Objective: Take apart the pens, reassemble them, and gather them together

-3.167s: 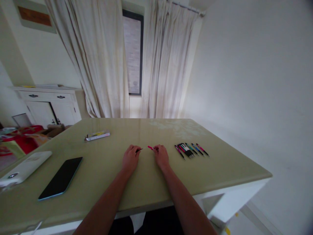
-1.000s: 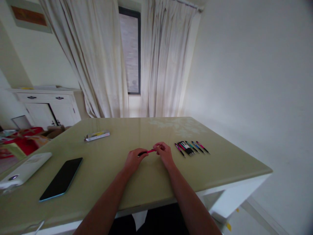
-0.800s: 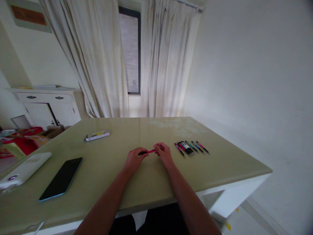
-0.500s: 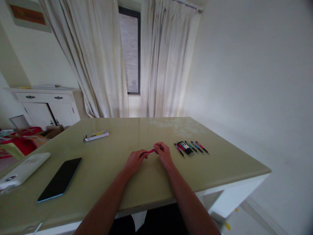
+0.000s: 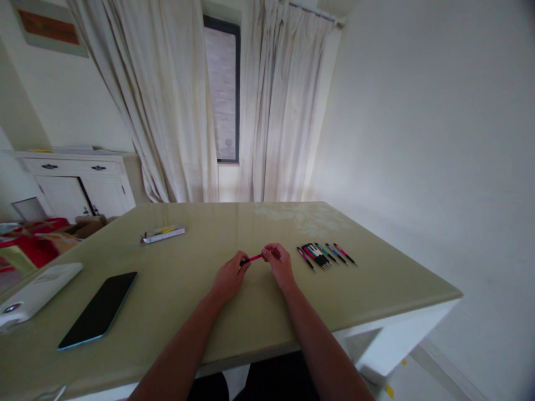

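Observation:
A pink and black pen (image 5: 254,258) spans the gap between my hands, low over the table. My left hand (image 5: 229,275) is closed on its black end. The fingertips of my right hand (image 5: 277,260) pinch the other end, which they partly hide. Just right of that hand lies a bunch of several pens (image 5: 316,255) side by side, with black, pink and white barrels. A purple and black pen (image 5: 306,259) lies on the near side of the bunch, and a blue pen (image 5: 339,253) and a pink pen (image 5: 345,254) lie to its right.
The green table top (image 5: 200,328) ends at a front edge close to my body. To the left are a black-screened tablet (image 5: 99,309) and a white device (image 5: 39,292). A clear package with a yellow item (image 5: 163,234) lies farther back. A white wall (image 5: 430,145) stands on the right.
More of the pen's pink barrel shows between my hands, as my left hand sits slightly farther left along it. The view has shifted slightly.

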A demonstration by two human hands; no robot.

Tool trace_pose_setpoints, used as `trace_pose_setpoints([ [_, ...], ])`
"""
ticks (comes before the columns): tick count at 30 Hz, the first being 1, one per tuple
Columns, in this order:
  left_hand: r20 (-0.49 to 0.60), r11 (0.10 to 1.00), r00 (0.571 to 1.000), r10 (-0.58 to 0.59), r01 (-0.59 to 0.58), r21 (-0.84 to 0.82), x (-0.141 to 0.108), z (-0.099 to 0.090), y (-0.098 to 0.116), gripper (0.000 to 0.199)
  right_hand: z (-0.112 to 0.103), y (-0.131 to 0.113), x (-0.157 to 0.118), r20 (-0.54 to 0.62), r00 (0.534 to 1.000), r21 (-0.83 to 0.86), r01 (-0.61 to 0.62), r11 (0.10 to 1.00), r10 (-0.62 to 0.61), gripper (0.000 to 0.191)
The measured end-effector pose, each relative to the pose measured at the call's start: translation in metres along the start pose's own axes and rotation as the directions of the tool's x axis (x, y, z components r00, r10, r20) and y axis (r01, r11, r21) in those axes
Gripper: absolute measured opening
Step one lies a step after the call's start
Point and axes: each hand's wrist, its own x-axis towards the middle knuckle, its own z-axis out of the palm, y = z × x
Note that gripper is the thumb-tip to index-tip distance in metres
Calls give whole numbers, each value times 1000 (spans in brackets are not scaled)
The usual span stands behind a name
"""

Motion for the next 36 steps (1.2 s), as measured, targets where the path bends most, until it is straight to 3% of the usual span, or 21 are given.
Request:
trace_pose_setpoints([
  [12, -129, 991, 985, 112, -120, -55, 6, -4, -9, 23, 0, 3, -1, 82, 993, 61, -86, 994, 81, 34],
  [22, -127, 994, 988, 94, -100, -48, 5, -11, -6, 23, 0, -1, -3, 112, 983, 27, -148, 989, 144, 36],
  [28, -89, 998, 995, 46, -49, -40, 6, -9, -2, 29, 3, -6, -5, 116, 988, 15, -106, 994, 103, 33],
  [36, -181, 992, 981, 69, -87, -96, 5, -11, -2, 25, 3, -6, -6, 175, 974, 12, -151, 988, 147, 31],
])
